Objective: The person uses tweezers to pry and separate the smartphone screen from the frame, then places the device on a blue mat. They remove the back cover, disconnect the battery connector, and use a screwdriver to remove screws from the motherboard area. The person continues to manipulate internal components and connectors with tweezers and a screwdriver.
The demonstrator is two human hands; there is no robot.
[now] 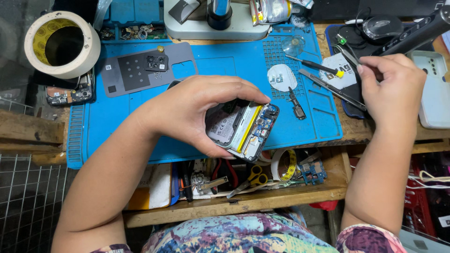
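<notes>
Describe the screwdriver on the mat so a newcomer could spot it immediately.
Start at the blue mat and go to its upper right corner, by the grid of small holes. The screwdriver lies there at a slant, just left of the right hand. Unlike the plain metal tools nearby, it has a black shaft and yellow end.

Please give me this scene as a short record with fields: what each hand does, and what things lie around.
left hand: left hand grips an opened phone, back cover off, over the blue mat
right hand: right hand pinches tweezers
on mat: small screwdriver, metal pry tool, grey plate
upper left: tape roll
tray below: scissors
</notes>
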